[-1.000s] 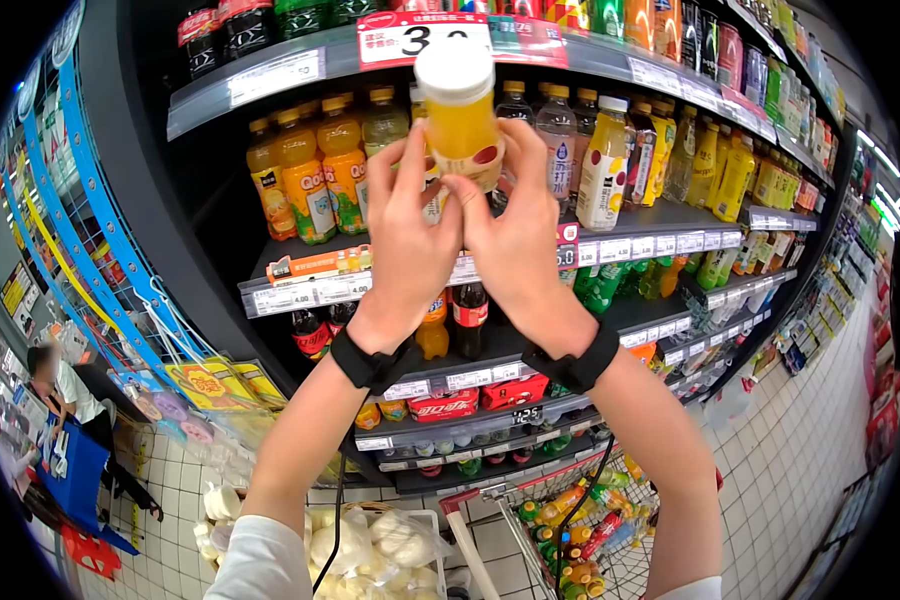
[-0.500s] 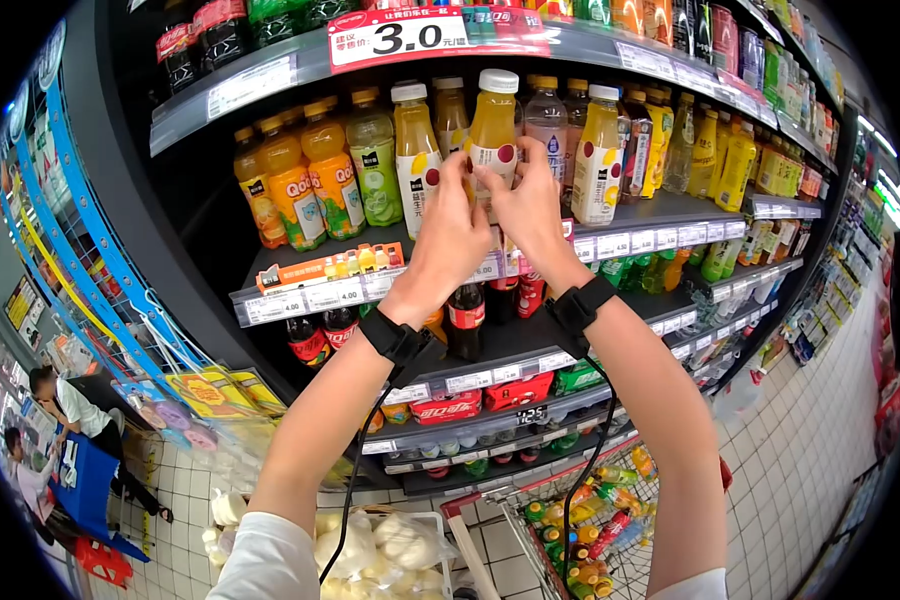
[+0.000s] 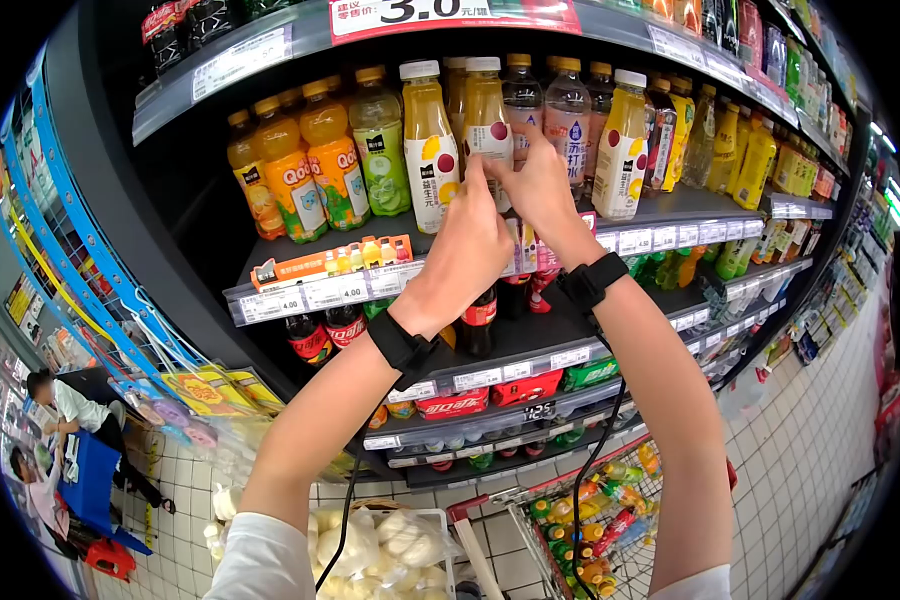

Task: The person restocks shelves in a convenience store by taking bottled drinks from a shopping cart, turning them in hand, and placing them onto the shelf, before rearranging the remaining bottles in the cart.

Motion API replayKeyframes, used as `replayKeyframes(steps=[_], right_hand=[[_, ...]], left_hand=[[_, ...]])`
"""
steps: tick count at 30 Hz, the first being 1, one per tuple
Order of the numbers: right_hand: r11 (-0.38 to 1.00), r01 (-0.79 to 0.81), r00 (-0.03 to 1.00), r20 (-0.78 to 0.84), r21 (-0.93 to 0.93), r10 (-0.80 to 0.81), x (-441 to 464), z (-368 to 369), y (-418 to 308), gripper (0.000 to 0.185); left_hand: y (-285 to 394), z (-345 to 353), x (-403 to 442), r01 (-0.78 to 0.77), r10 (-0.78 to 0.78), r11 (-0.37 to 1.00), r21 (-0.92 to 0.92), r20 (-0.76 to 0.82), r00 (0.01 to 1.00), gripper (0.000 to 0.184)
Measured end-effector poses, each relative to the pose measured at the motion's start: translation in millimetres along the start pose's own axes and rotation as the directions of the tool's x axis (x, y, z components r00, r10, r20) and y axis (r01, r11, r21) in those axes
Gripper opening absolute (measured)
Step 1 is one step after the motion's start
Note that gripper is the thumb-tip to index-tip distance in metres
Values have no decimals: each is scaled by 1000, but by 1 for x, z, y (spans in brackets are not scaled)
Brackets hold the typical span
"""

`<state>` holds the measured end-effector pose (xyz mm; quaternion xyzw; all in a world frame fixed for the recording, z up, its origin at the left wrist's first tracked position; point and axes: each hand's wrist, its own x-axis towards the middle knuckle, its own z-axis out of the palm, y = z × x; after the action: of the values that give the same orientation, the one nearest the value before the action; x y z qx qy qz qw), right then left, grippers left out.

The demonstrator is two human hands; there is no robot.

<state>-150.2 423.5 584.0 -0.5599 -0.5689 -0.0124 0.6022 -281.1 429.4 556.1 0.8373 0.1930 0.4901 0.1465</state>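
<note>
A yellow juice bottle with a white cap and a white label stands upright on the middle shelf, its lower part hidden by my hands. My left hand is closed, its fingertips at the front and lower left of the bottle. On the other side, my right hand has bent fingers against the right of the label. Just left stands a matching juice bottle; another matching juice bottle is farther right. Clear-bodied water bottles stand behind my right hand.
Orange drink bottles and a green-labelled bottle fill the shelf's left side. A price rail runs along its front edge. Below are a cart with bottles and a crate of bagged pale goods. People are at far left.
The juice bottle has moved back, deeper into the shelf row, with both hands following it. My view has shifted slightly, and the left hand is lower on the bottle.
</note>
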Motion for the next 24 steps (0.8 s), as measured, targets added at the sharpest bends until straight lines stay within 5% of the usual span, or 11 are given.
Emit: replayKeyframes(steps=[10, 15, 24], right_hand=[[995, 51, 998, -40, -84, -55, 11, 17, 18, 49], [925, 131, 985, -62, -357, -164, 18, 15, 22, 51], [978, 129, 989, -49, -166, -138, 0, -26, 21, 31]], left_hand=[[-4, 13, 9, 46, -46, 999, 26, -13, 999, 61], [-6, 12, 14, 70, -71, 997, 21, 34, 997, 59], [-4, 20, 10, 88, -98, 983, 162, 53, 994, 56]])
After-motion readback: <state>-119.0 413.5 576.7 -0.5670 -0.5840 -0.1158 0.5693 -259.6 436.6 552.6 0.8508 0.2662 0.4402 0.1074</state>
